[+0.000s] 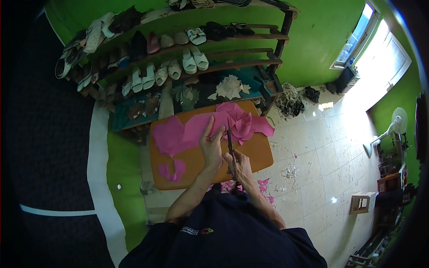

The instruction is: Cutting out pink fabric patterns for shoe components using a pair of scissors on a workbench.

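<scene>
- Green wall (313,53) at the back, with pale tiled floor (319,172) to the right, littered with clippings.
- Against the wall, multi-tier wooden shoe rack (279,48), loaded with sandals and closed shoes.
- In front of the rack, orange-brown table (196,166) with rounded corners, in use as work surface.
- On the table, pink sheet material (194,129), mostly across the far half: flatter at left, crumpled and folded at right, reaching the right edge. One sheet or several: cannot tell. Advisable to unfold the crumpled part clear of the cutting line, against catching a second layer.
- Left hand (212,148) over the pink, index finger and thumb apart at the tips. Grip on the material: cannot tell. Best to tension the pink close to the cut, fingertips well off the blade path.
- Right hand (241,165) just beside the left, clamped around the scissors (229,138).
- Scissors dark, pointing away from the body; blade opening too fine to judge. Judged sound practice: long, smooth strokes, turning the material rather than the wrist.
- Curved pink offcut (178,169) near the table's left side, best kept aside.
- Smaller pink scraps (263,184) on the floor.
</scene>
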`<state>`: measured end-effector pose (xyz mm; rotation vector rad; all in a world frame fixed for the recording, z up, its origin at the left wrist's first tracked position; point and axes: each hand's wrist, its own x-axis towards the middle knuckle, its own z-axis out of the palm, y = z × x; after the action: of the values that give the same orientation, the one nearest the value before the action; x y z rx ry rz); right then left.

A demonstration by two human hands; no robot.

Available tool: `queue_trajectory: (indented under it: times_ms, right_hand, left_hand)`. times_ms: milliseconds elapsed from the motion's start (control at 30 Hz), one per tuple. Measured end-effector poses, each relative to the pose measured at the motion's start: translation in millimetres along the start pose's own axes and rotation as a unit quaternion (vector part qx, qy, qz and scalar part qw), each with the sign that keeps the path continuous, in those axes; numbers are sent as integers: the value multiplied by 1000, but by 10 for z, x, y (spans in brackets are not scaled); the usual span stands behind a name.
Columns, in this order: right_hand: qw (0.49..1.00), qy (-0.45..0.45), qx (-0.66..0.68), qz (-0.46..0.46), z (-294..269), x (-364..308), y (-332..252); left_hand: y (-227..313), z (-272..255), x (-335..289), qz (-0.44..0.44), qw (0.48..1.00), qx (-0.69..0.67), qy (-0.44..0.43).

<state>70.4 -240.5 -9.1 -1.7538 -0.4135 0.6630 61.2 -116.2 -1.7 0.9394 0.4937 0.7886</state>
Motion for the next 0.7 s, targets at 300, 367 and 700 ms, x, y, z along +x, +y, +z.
queue_trajectory:
  times_ms: [300, 367, 700]
  right_hand:
    - [1000, -3, 31, 4, -46, -8, 20]
    - [1000, -12, 25, 4, -58, 11, 47]
    - [1000, -14, -4, -26, -69, 100, 126]
  left_hand:
    - [-105, -45, -91, 27, 999, -3, -24]
    - [-95, -17, -103, 38, 999, -24, -28]
    - [-65, 101, -95, 20, 999, -20, 29]
